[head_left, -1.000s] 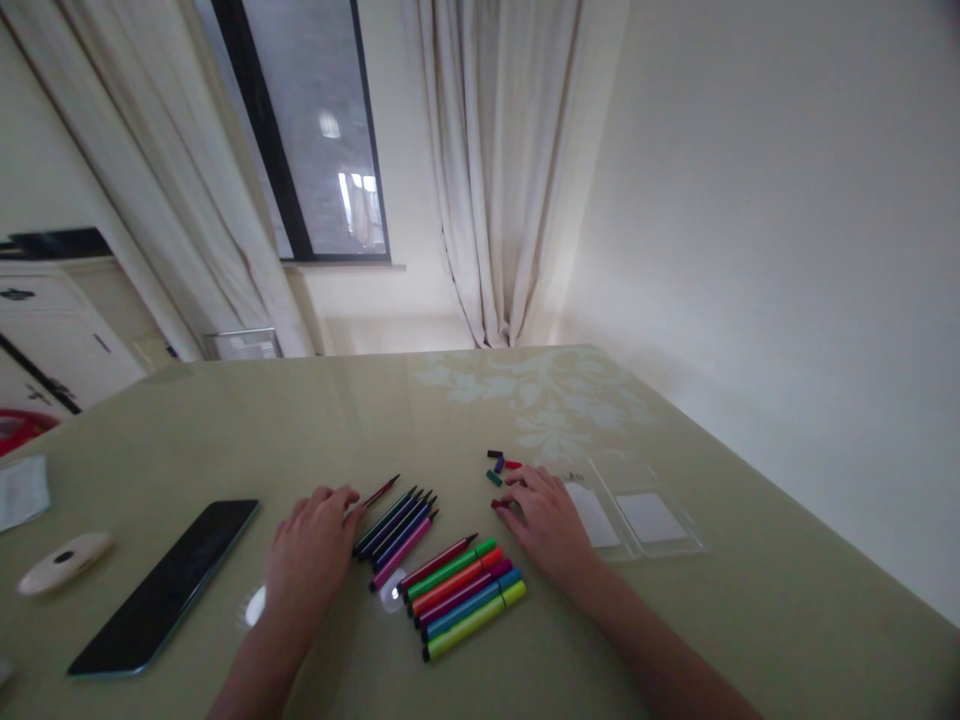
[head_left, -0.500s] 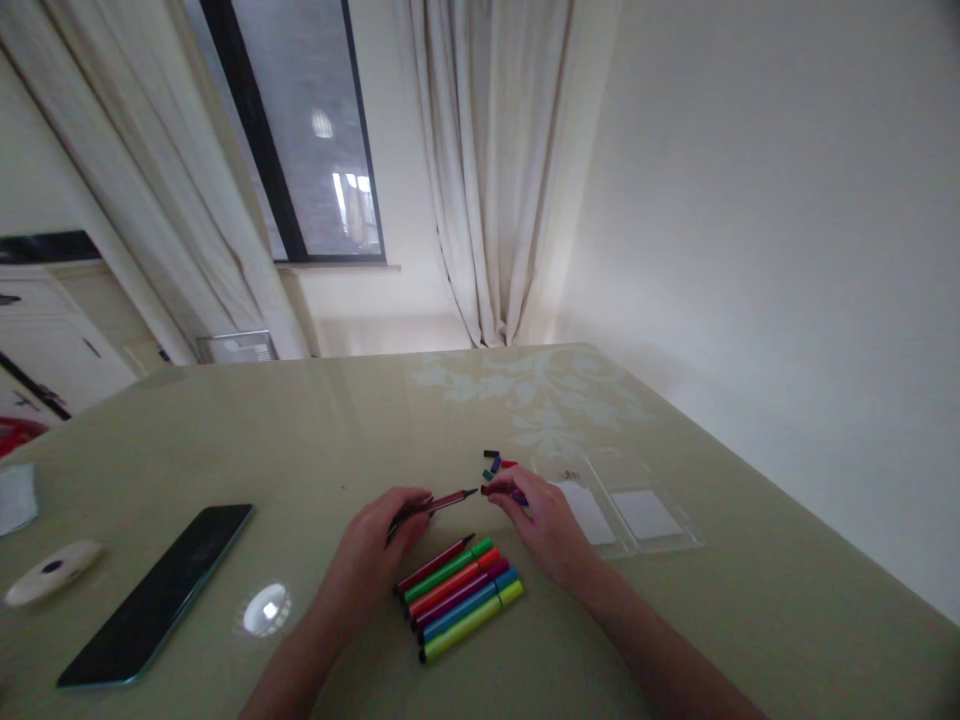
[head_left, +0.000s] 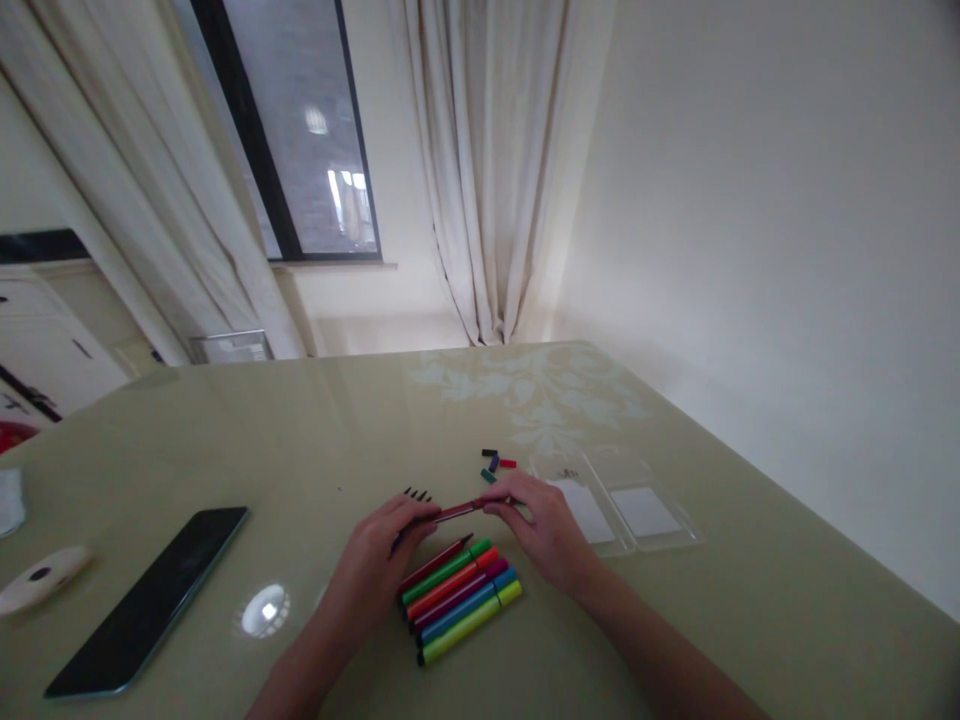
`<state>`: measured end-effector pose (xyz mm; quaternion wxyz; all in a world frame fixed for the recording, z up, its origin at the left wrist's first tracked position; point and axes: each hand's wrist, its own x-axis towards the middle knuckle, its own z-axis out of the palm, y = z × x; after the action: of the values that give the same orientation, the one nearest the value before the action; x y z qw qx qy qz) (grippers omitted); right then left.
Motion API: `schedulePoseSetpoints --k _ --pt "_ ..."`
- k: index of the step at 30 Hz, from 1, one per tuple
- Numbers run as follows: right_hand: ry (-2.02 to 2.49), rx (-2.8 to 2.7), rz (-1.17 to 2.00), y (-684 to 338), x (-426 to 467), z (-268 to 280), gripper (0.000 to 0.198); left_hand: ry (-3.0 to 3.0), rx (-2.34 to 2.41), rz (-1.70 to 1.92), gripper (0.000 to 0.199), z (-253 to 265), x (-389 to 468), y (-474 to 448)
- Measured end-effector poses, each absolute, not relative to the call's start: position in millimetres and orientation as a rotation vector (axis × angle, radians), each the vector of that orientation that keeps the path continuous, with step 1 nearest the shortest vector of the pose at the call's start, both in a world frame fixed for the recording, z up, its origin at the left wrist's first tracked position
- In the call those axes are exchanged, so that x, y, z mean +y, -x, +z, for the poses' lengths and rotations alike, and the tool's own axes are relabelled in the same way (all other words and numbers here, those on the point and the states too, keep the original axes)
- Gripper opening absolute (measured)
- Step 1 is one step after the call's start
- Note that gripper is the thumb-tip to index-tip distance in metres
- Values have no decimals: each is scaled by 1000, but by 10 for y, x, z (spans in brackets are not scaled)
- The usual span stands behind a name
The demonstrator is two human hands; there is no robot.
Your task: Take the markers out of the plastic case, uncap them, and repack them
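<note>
My left hand [head_left: 373,548] is closed around the barrel of a dark reddish-brown marker [head_left: 456,512]. Pinched in my right hand [head_left: 546,525] is a dark red cap [head_left: 479,504], now on or against the marker's tip. Several dark marker tips [head_left: 418,494] poke out behind my left fingers; their barrels are hidden. Below the hands lies a row: an uncapped dark red marker [head_left: 439,563], then capped green [head_left: 448,571], orange [head_left: 451,583], purple [head_left: 459,597], blue [head_left: 466,607] and yellow-green markers [head_left: 470,624]. Several loose caps [head_left: 489,453] lie just beyond my right hand.
A clear plastic case [head_left: 634,549] with white inserts lies opened right of my right hand. On the left are a dark phone-like slab [head_left: 150,600], a white oval object [head_left: 45,580] and a whitish cloth or tissue [head_left: 10,500]. A wall borders the table's right side.
My right hand has brought the cap leftward onto the held marker's tip, closing the gap between them. Tips behind my left hand have come into sight. The view has shifted slightly.
</note>
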<state>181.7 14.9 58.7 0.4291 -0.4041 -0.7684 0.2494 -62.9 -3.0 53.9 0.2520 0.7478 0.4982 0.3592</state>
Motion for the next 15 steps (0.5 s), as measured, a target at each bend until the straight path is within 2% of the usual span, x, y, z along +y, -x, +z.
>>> schedulePoseSetpoints --k 7,10,15 --pt "998 -1866 755 -1850 179 596 12 -2038 1337 1044 22 563 -60 608" --pt "1067 -1919 739 -1873 225 562 16 -2068 1359 901 22 597 -77 580" --pt "1278 -2114 363 -1890 291 433 25 -2159 1373 573 19 644 -179 512"
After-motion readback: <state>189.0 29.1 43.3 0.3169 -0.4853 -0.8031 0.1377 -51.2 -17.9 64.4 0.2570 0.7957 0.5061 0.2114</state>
